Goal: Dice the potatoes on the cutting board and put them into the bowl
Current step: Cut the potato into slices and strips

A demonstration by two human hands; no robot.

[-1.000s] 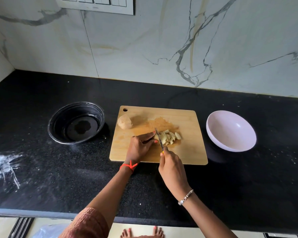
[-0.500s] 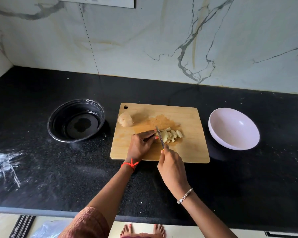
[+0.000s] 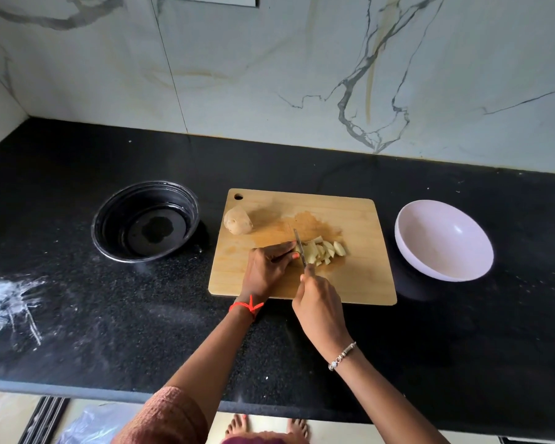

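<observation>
head view, landmark: wooden cutting board (image 3: 350, 283) on the black counter, everything below is placed off that.
half-cut potato (image 3: 322, 251): middle of the board, pale pieces fanned out toward the board's right side.
left hand (image 3: 266, 270): on the board just left of those pieces, fingers curled down over the uncut end; what's under them is hidden.
right hand (image 3: 318, 302): at the board's near edge, wrapped round the knife (image 3: 299, 246) handle.
key relation: the blade runs near-to-far across the board, squeezed between the left fingertips and the cut pieces, so I'd guess the next slice steps left, toward the fingers. Watch those tips.
whole potato (image 3: 237, 221): far-left corner of the board, untouched.
white bowl (image 3: 430, 251): just off the board's right edge, nearer the knife hand, probably the target.
black bowl (image 3: 116, 216): off the board's left side.
</observation>
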